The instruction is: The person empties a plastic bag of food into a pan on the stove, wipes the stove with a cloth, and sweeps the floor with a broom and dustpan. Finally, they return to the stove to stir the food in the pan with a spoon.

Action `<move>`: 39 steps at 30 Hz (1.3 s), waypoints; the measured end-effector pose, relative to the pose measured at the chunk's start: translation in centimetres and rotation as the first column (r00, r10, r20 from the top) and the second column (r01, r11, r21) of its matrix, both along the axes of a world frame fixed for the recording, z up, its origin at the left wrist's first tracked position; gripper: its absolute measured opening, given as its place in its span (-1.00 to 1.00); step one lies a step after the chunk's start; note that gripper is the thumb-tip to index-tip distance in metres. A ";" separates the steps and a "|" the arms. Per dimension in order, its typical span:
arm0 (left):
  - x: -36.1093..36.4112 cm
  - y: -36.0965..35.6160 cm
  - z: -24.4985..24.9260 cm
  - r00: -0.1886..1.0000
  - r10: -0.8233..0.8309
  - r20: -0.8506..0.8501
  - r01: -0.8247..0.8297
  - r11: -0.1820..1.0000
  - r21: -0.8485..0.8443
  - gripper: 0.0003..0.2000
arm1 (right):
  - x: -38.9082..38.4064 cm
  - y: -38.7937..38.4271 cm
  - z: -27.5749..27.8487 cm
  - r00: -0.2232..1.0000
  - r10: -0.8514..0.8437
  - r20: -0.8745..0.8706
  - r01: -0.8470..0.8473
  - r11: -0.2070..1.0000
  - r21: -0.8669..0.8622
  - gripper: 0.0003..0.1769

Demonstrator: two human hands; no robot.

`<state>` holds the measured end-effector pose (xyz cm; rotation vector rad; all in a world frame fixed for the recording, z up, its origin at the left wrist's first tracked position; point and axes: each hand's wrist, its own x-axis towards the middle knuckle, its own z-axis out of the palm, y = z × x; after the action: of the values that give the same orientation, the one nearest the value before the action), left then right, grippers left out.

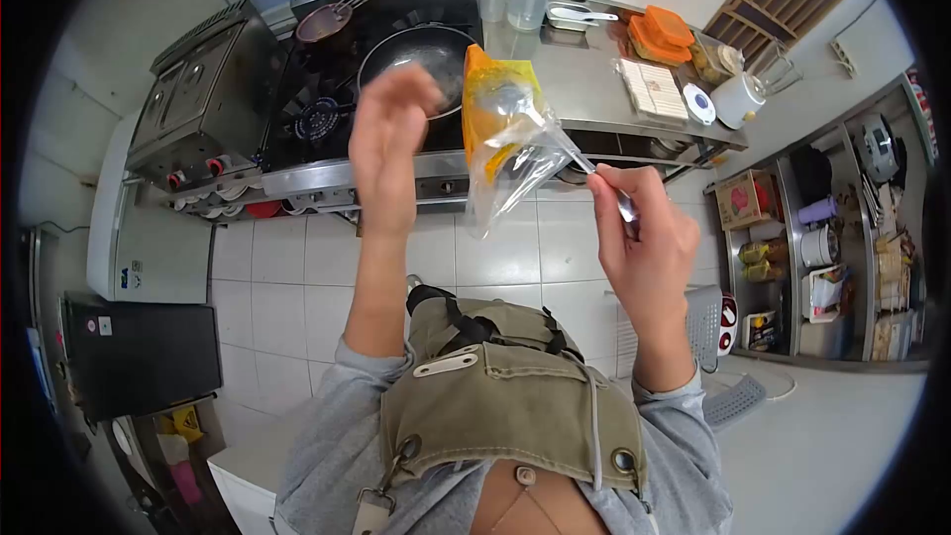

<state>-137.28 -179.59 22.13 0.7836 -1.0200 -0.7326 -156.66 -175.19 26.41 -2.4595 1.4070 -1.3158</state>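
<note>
My right hand (649, 243) is closed around the handle of a metal spoon (575, 151). The spoon reaches up and left into a clear plastic bag with yellow and orange parts (500, 124), its head showing through the film. My left hand (394, 134) is raised just left of the bag, with a gap between them. Its fingers are bent toward the bag, loosely apart and blurred, and nothing shows in them. Behind the hand and bag, a black wok (391, 52) sits on the stove (327, 181).
A strainer (325, 23) lies at the back left of the stove. The steel counter (584, 84) bears orange containers (662, 35), a pale slatted box (654, 89) and a white blender base (738, 99). An oven (203, 89) stands left; shelves (783, 267) stand right.
</note>
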 end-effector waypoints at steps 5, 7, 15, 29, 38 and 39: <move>3.0 -3.8 -6.4 0.620 -0.504 -0.601 0.694 0.709 0.122 -0.51 | 0.0 -1.7 -0.4 0.981 0.056 0.186 -0.090 0.979 0.181 -0.92; 2.8 -3.1 -5.9 0.644 -0.376 -0.667 0.611 0.777 0.152 -0.56 | -1.2 -2.8 -1.9 0.961 0.008 0.276 -0.092 0.952 0.291 -0.92; 5.6 -2.7 -5.9 0.756 -0.331 -0.565 0.564 0.768 0.304 -0.68 | -2.5 -6.0 -6.3 0.841 0.012 0.541 -0.353 0.770 0.532 -0.84; 9.9 -4.5 -7.2 0.778 -0.361 -0.515 0.568 0.754 0.329 -0.83 | 1.5 -7.2 -6.4 0.710 -0.196 0.677 -0.558 0.430 0.710 -0.76; 11.0 -4.8 -5.6 0.835 -0.435 -0.337 0.527 0.808 0.262 -0.78 | 2.0 -7.4 -6.1 0.686 -0.227 0.692 -0.648 0.243 0.722 -0.81; 11.1 -5.0 -5.7 0.832 -0.441 -0.337 0.533 0.805 0.261 -0.78 | 2.0 -7.3 -6.0 0.698 -0.206 0.686 -0.646 0.231 0.727 -0.82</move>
<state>-126.14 -184.56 16.40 0.6953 -0.8657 -1.4637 -154.64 -182.48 20.45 -1.0380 0.9794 -0.6728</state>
